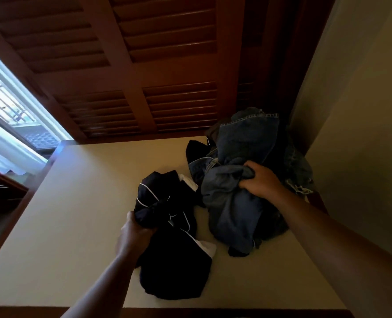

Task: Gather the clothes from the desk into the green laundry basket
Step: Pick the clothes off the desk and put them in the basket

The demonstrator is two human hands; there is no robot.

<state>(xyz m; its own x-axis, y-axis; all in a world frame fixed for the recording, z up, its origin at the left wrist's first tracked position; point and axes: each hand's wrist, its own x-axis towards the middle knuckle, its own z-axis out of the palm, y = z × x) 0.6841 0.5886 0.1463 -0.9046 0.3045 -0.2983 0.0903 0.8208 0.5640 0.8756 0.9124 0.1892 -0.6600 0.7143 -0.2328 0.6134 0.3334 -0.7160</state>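
A black garment with thin white piping (pixel 167 260) lies bunched on the cream desk top (pixel 87 203), near the front middle. My left hand (pixel 134 232) grips a gathered fold at its left side. To the right, a heap of blue denim clothes (pixel 243 175) is piled against the back right corner. My right hand (pixel 262 180) grips a bunch of that denim from the right. Another dark piece (pixel 195 150) sticks out at the heap's left edge. The green laundry basket is not in view.
Brown louvred shutters (pixel 144 65) rise behind the desk. A bright window (pixel 11 106) is at the left. A cream wall (pixel 362 111) closes the right side. The desk has a wooden front rim (pixel 190 312).
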